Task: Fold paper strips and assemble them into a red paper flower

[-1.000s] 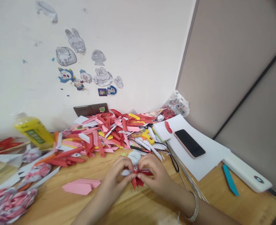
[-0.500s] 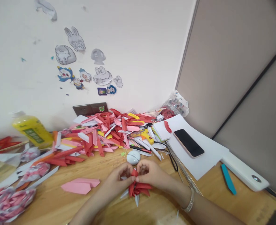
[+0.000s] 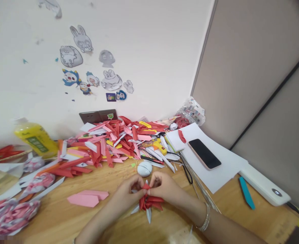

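Am pinching red-white paper (image 3: 151, 202) between both hands: left grip (image 3: 130, 191) closing fingertips on its left, right grip (image 3: 166, 188) on its right, thumbs nearly meeting. Paper is sitting just on near side of mouse (image 3: 144, 168), one white tip pointing toward me over counter (image 3: 119, 226). Pink paper (image 3: 85, 199) is lying left of my left grip. Heap (image 3: 102, 145) is sprawling beyond mouse; phone (image 3: 204, 154) is resting on white sheets (image 3: 215, 178), right.
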The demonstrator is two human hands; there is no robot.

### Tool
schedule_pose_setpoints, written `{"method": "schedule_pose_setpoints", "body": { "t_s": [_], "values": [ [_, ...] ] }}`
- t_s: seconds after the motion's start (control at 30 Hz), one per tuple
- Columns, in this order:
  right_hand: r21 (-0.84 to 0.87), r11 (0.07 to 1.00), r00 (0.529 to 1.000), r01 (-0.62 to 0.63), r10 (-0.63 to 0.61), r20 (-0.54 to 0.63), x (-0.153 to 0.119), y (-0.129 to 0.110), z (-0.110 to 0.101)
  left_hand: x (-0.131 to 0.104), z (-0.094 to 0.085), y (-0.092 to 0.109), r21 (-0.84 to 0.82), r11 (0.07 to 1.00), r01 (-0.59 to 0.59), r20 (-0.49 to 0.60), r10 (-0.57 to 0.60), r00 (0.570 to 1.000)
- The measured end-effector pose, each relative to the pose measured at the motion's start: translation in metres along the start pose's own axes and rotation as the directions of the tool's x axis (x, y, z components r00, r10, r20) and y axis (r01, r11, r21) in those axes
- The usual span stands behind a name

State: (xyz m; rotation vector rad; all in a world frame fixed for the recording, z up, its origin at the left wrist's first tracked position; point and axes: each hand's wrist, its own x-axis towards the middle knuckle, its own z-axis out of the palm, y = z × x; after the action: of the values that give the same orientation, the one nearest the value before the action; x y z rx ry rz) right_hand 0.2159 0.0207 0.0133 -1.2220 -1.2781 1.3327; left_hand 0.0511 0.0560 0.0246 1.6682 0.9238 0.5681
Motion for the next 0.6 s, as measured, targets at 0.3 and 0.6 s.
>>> {"method": "schedule_pose_setpoints", "body": {
  "t_s": [0.3, 0.6],
  "values": [
    [-0.134, 0.989, 0.997, 0.063, -0.067, -0.026, 0.0005, -0.0021, -0.0007, -0.0005, -0.0038, 0.0052, 0.106, 0.994, -0.04, -0.033, 0.043, 0.999],
    [-0.22, 0.958, 0.981, 0.184, -0.193, -0.02, -0.0004, -0.0027, 0.0012, -0.0027, -0.0024, 0.0053, 0.349, 0.932, -0.094, -0.086, 0.131, 0.988]
  ]
}}
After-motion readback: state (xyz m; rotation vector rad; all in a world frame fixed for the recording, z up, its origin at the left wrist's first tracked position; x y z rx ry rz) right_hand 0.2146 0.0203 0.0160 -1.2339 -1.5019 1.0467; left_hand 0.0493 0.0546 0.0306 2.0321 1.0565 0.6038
